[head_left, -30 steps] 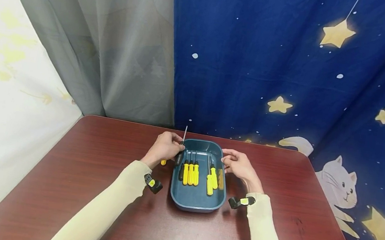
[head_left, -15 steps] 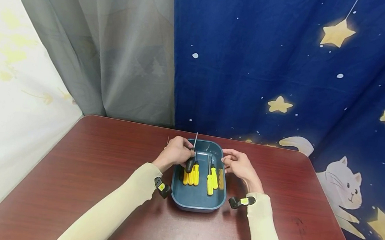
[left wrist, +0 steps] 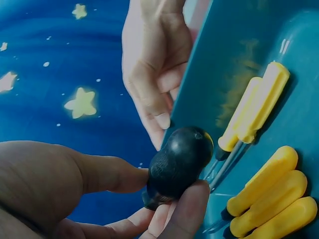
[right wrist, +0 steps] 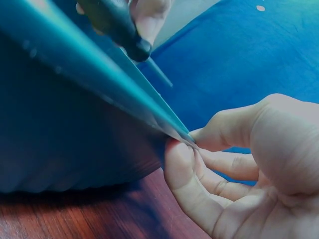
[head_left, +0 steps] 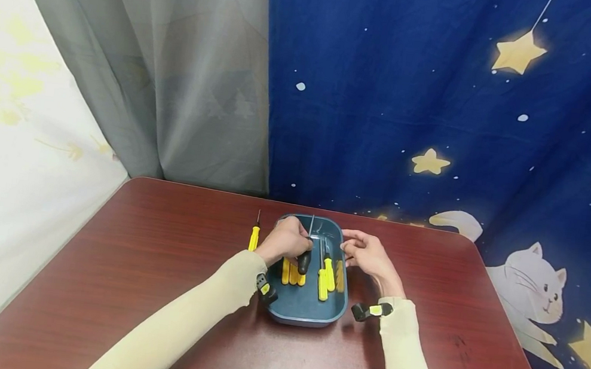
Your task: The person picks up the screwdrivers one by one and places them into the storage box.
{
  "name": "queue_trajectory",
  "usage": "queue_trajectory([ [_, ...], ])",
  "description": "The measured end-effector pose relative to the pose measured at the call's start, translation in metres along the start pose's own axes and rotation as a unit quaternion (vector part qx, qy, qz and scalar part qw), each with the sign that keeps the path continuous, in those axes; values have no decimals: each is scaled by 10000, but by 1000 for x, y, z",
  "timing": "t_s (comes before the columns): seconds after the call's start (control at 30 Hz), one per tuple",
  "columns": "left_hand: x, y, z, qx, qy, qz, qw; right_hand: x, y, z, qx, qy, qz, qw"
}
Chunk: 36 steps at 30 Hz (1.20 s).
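Observation:
Thumb and fingers of my left hand [head_left: 288, 238] grip the black handle of a screwdriver [head_left: 304, 263], its thin metal shaft pointing to the far side. Hand and tool hang over a dark blue tray [head_left: 303, 321]. Three yellow-handled screwdrivers [left wrist: 271, 199] lie side by side beneath, partly covered by that hand in the head view. Another pair of yellow-handled screwdrivers [head_left: 324, 281] lies in the tray's right half. At the tray's right side, my right hand [head_left: 369, 257] pinches the rim between thumb and fingers, as the right wrist view shows.
One more yellow-handled screwdriver [head_left: 254, 237] lies on the reddish-brown table [head_left: 188, 227], left of the tray. A grey curtain [head_left: 204, 78] and a blue star-patterned curtain [head_left: 361, 125] hang behind the table's far edge.
My left hand has carried the black-handled screwdriver rightward from the tray's left rim to over its middle. The yellow screwdriver on the table has come into fuller view. My right hand has stayed put.

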<state>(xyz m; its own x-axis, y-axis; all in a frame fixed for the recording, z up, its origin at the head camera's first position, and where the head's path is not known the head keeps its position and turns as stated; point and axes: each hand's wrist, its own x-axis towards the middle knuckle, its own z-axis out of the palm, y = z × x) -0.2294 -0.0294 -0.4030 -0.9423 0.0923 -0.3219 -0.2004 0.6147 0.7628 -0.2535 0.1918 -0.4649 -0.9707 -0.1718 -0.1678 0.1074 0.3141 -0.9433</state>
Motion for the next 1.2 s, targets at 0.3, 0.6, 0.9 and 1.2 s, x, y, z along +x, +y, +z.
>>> queue_trajectory([
  [0.3,13,6,15,229,-135,-321,9991,-2,0,0,-12,-46,-56,10000],
  [0.6,26,9,27,597,-363,-338,9970,-2,-2,-1,13,-38,15,10000],
  [0.9,26,14,41,885,-367,-465,9943,-1,-3,-1,-21,-31,31,10000],
  [1.2,30,15,53,1541,-328,-434,9866,-1,-2,-1,-47,-58,0,10000],
])
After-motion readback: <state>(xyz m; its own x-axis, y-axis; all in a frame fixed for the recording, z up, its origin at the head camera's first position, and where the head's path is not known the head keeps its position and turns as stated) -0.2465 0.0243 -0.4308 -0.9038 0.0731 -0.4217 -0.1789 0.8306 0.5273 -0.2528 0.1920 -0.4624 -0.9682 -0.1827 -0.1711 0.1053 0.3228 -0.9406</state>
